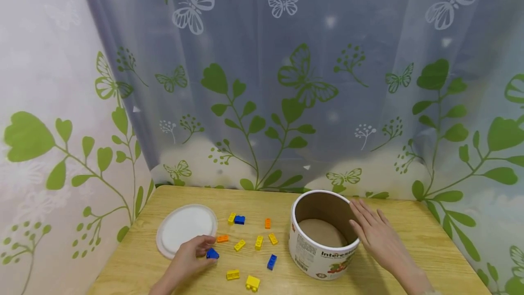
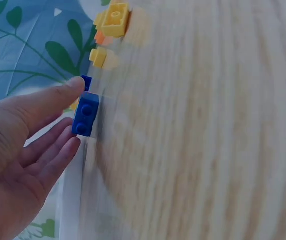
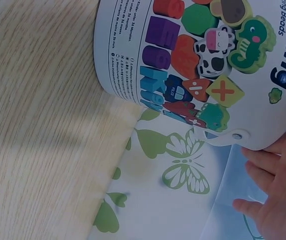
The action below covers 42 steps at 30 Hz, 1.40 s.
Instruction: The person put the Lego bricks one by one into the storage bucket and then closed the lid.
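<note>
My left hand (image 1: 190, 256) reaches down round a blue toy brick (image 1: 212, 253) at the left of the loose bricks. Its thumb and fingers lie spread on either side of the brick, with a gap below the index fingertip. Two studs on this blue brick (image 2: 85, 116) face the camera in the left wrist view. On the right, my right hand (image 1: 378, 236) rests with straight fingers against the rim and outer side of a white round tub (image 1: 300, 249). The tub stands upright, its brown inside bare. Printed toy pictures and a small handle loop show on the tub (image 3: 203, 65) in the right wrist view.
A white round lid (image 1: 186, 229) lies at the left, beside the left hand. Between lid and tub are scattered several yellow bricks (image 1: 259, 242), orange bricks (image 1: 268, 223) and blue bricks (image 1: 272, 262). A patterned curtain (image 1: 254, 81) hangs behind the wooden table (image 1: 262, 197).
</note>
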{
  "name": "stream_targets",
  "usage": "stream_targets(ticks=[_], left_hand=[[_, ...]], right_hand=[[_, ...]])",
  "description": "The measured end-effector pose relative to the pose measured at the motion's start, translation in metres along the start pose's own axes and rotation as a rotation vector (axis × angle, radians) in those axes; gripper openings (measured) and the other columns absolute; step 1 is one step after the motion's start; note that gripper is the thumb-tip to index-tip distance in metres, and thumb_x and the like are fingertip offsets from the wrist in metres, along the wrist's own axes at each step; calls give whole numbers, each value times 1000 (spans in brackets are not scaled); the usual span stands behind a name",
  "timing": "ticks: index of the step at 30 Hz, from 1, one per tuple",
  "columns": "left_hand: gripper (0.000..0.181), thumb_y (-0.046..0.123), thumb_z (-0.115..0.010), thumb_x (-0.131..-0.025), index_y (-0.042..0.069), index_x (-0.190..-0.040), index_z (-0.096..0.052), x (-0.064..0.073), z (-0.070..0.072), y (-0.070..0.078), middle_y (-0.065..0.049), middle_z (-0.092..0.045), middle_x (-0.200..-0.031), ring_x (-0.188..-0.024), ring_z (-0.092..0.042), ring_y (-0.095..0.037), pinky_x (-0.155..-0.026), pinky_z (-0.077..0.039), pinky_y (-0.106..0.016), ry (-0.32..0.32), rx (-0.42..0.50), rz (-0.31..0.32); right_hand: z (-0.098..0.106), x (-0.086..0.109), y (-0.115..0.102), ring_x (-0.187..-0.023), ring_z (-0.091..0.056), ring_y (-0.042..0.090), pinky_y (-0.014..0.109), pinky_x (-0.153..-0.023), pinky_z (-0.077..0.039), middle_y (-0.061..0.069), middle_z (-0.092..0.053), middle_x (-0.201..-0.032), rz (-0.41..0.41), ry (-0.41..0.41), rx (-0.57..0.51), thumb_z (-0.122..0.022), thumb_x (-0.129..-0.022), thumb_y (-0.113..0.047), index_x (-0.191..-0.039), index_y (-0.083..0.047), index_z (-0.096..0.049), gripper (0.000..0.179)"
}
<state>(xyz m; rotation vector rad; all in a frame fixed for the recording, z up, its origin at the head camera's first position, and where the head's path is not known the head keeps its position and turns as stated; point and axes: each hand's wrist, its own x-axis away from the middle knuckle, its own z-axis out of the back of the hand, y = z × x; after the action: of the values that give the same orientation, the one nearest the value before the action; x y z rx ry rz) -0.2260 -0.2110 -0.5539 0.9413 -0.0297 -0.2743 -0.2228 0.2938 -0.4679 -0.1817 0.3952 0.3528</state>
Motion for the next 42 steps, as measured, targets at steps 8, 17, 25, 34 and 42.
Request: stream_targets(ticks=[8, 17, 25, 34, 42], left_hand=[[39, 7, -88, -77, 2, -111, -71, 2, -5, -1, -9, -71, -108, -99, -70, -26, -82, -61, -26, -1, -37, -37], [27, 4, -86, -78, 4, -101, -74, 0, -7, 7, -3, -68, -99, -90, -70, -18, -77, -61, -24, 40, -108, -40], [28, 1, -86, -78, 2, -104, -74, -11, -2, 21, -5, -70, -100, -90, -72, -24, -75, -62, -28, 98, -88, -73], [34, -1, -84, -78, 3, -110, -73, -23, 4, 43, -8, -73, -104, -96, -71, -29, -78, -63, -32, 141, -46, -60], [33, 5, -85, -80, 7, -111, -74, -37, 8, 62, -8, -73, -106, -95, -72, -26, -81, -62, -35, 110, -54, -100]], right_hand=[[-1, 0, 1, -138, -46, 39, 61, -111, -35, 18, -50, -151, 25, 45, 7, -56, -104, -29, -149, -3, -50, 51], [-2, 1, 1, -140, -45, 38, 59, -114, -34, 16, -49, -152, 12, 32, 10, -54, -105, -30, -149, -4, -50, 51], [-3, 2, 2, -142, -43, 33, 55, -120, -29, 16, -49, -152, 24, 54, 16, -52, -106, -31, -149, -4, -50, 51], [-2, 0, 1, -140, -44, 37, 60, -113, -34, 16, -49, -152, 24, 42, 23, -57, -104, -27, -149, -4, -50, 51], [-1, -1, 1, -140, -44, 37, 61, -112, -35, 16, -49, -152, 28, 32, 24, -55, -105, -29, -149, -3, -50, 52]])
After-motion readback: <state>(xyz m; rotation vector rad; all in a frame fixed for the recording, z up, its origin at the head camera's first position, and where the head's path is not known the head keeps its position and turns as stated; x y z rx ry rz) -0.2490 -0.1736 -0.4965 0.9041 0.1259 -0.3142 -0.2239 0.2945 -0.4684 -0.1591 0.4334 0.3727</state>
